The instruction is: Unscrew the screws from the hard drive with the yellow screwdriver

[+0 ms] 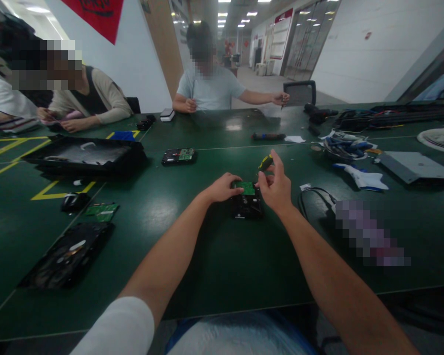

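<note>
A black hard drive (248, 206) with a green circuit board (247, 188) on its upper face lies flat on the table in front of me. Its left edge is held by my left hand (224, 187), whose fingers are bent around the far corner and the board's side. A small yellow and black screwdriver (265, 162) sits tilted in the fingers of my right hand (276, 187), just right of the drive. The screwdriver's tip is too small to make out.
Further left lie another hard drive (178, 156), a stack of black trays (87, 155), a mouse (75, 201), a loose circuit board (101, 212) and a dark drive casing (68, 256). To the right are a cable (316, 190), a glove (366, 177) and a grey metal box (418, 165). Two people (210, 88) sit opposite.
</note>
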Available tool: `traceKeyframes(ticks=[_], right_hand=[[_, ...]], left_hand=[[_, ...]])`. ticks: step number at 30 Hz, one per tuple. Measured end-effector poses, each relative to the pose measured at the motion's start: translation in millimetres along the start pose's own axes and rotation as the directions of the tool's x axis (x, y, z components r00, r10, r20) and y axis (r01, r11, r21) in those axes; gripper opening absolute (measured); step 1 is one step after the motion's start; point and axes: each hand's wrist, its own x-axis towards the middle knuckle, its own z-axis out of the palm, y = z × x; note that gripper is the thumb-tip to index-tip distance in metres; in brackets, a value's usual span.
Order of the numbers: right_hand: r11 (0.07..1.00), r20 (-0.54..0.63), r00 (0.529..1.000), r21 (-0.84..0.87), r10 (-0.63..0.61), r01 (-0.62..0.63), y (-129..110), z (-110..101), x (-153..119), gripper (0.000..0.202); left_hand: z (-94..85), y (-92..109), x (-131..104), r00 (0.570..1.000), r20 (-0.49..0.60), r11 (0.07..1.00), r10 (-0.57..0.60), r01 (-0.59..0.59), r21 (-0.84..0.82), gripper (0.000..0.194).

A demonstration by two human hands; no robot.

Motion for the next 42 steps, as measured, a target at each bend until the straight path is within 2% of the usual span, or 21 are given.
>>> traceKeyframes(ticks=[5,12,18,23,30,35,42], right_hand=[[0.999,-0.028,0.999,-0.037,-0.019,0.018,2.3,0.1,0.9,0.071],[1.000,0.012,1.000,-0.010,-0.027,0.027,1.3,0.2,-0.1,0.071],[0.998,-0.004,0.999,-0.049,-0.038,0.038,1.4,1.7,0.0,0.069],[1.000,0.010,1.000,0.003,-0.018,0.018,2.0,2.1,-0.3,0.068],[0.997,-0.018,0.998,-0.058,-0.055,0.054,1.5,0.9,0.5,0.068],[1.000,0.017,1.000,-0.009,0.002,-0.002,-1.9,-0.2,-0.6,0.068],[0.998,0.000,0.999,-0.031,0.048,-0.048,-5.8,-1.4,-0.2,0.069]], left_hand=[[1.2,-1.1,1.2,1.000,-0.007,1.000,0.011,-0.011,0.008,0.056],[0.9,0.3,0.3,1.000,-0.004,1.000,0.001,-0.001,0.009,0.057],[0.6,1.4,-0.5,1.000,-0.014,1.000,-0.008,0.008,0.001,0.056],[-0.4,3.0,-0.3,1.000,-0.003,1.000,0.004,-0.004,0.015,0.055],[-0.5,1.9,-0.3,1.000,-0.011,1.000,0.010,-0.010,0.002,0.055],[1.0,-0.1,0.9,1.000,-0.004,1.000,0.008,-0.008,0.004,0.055],[2.6,-3.2,1.6,1.000,-0.013,1.000,0.024,-0.024,0.006,0.056]])
